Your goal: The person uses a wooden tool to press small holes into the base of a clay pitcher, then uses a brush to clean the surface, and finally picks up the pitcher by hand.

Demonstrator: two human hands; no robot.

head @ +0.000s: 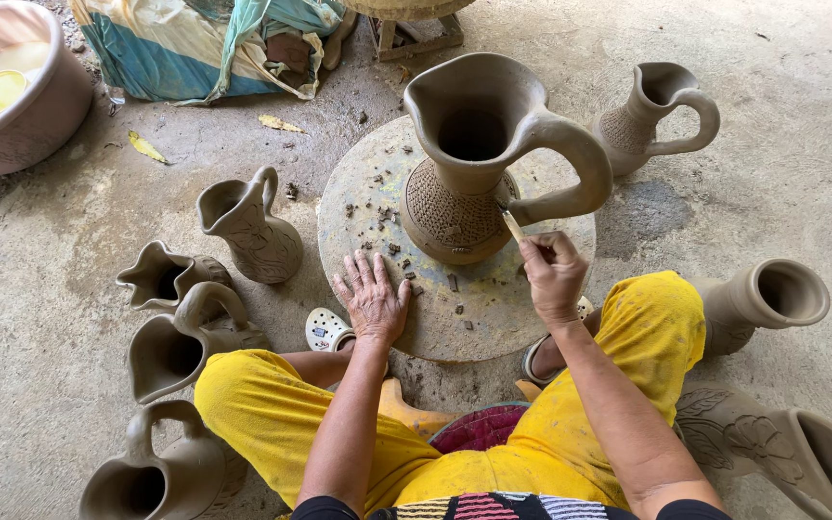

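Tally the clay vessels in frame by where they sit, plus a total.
On the round board, big jug being carved: 1
Left of the board: 4
Right of the board: 3
Total clay vessels: 8

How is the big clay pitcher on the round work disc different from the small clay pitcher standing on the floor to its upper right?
The large unfired clay pitcher stands on the round disc, while the small unfired clay pitcher stands on the concrete floor. The large one is much bigger. The right hand holds a thin carving tool against the large one; nothing touches the small one. Both are grey-brown, upright, with a curved handle and a textured belly.
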